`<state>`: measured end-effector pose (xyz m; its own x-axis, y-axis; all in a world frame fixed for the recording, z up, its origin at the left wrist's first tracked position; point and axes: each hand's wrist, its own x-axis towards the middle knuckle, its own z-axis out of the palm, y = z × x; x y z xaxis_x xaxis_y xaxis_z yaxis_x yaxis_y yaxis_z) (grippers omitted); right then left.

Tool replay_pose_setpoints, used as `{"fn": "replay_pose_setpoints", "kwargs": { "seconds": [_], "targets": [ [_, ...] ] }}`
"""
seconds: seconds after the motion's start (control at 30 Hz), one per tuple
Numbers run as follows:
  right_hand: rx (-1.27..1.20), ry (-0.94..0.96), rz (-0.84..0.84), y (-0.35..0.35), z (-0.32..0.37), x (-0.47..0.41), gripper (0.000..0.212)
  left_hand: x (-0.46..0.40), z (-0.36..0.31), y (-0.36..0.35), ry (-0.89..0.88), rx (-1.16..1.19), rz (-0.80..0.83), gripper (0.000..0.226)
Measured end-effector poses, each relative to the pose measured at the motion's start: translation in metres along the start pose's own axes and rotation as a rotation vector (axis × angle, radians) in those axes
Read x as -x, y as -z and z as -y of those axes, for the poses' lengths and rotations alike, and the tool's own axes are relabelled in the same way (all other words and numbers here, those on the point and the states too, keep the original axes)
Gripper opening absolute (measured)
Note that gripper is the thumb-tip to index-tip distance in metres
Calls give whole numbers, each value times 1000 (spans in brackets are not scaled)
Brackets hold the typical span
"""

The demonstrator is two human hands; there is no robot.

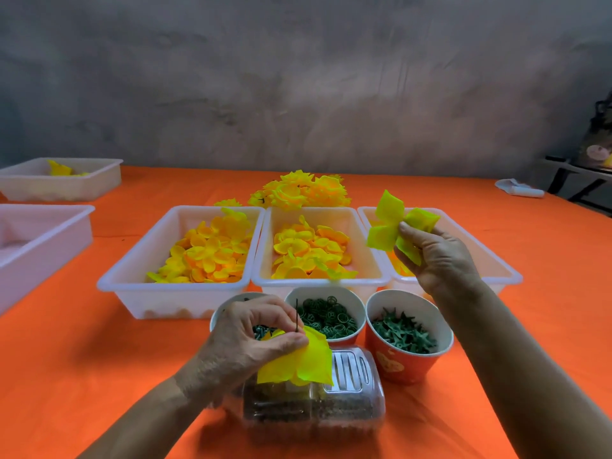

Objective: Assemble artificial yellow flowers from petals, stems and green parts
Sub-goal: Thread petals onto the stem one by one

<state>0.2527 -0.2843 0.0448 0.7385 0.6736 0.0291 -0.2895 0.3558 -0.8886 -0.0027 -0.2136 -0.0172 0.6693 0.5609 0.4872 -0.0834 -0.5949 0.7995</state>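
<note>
Both hands grip: left hand (261,332) pinches a thin dark wire stem (296,315) bearing 1 yellow fabric petal layer (303,362), right hand (437,256) holds a second yellow-green petal piece (394,226) over the white trays, apparently next to be threaded on.

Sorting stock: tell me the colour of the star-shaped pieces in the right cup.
Dark green star-shaped pieces, head view.

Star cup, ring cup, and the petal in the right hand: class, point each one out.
Star cup (394,366): head view, red outer wall.
Ring cup (356,301): head view, white inner rim.
Petal (389,210): head view, upper lobe, held by right hand (437,260).
</note>
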Motion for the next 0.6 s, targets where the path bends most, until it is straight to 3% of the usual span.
{"fn": "replay_pose_setpoints", "kwargs": {
  "seconds": [0.17,0.4,0.6],
  "targets": [
    [119,-161,254,-26,1,50,16,2,-1,-1,8,13,4,8],
    [290,-249,386,-43,7,84,16,5,-7,0,6,-17,-2,5],
    [274,-248,458,-51,4,91,26,7,-13,2,48,-47,11,5]
  ]
}}
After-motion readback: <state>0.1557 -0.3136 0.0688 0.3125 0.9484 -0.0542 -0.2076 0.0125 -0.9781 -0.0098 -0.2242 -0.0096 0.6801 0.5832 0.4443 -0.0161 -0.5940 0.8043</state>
